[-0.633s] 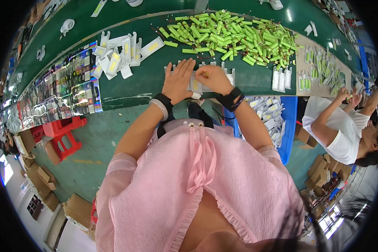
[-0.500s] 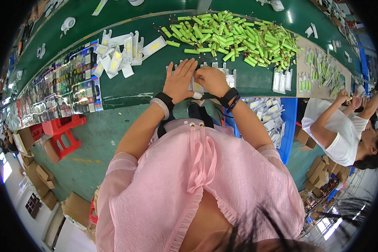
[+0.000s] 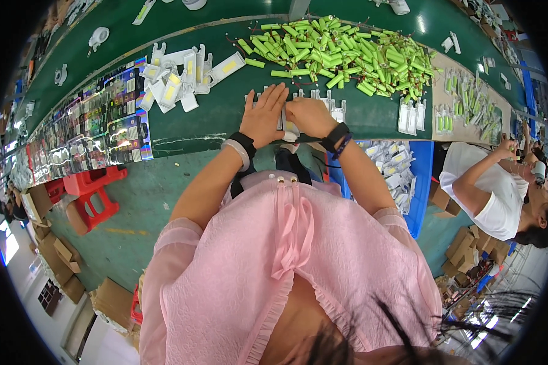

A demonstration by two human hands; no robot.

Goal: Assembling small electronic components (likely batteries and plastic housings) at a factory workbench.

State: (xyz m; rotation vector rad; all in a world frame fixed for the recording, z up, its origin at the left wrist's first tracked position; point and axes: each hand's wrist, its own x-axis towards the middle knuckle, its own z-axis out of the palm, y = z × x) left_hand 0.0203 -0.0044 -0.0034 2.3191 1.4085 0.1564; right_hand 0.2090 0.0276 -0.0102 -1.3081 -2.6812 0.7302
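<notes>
My left hand (image 3: pixel 263 117) lies flat with its fingers stretched out, over a row of white plastic casings near the table's front edge. Right beside it, my right hand (image 3: pixel 309 115) is closed, knuckles up, its fingertips pressed down and hidden. Between and below the hands shows part of a white lamp panel (image 3: pixel 291 129). What the right fingers pinch, if anything, cannot be made out. More clear-white casings (image 3: pixel 337 112) stand side by side just right of the right hand. Farther back lies a large heap of green battery cells (image 3: pixel 341 55) with thin red wires.
White lamp panels with yellow strips (image 3: pixel 227 69) are piled at back left, beside shiny printed cards (image 3: pixel 119 115). Casings (image 3: pixel 411 115) stand at right. A blue bin (image 3: pixel 421 188) of lamp parts sits below the edge. A co-worker (image 3: pixel 484 188) works at right; a red stool (image 3: pixel 94 194) stands left.
My right fingers have tucked down further, and the hand has turned slightly more knuckles-up. My left hand stays flat in place. The co-worker's hands have shifted.
</notes>
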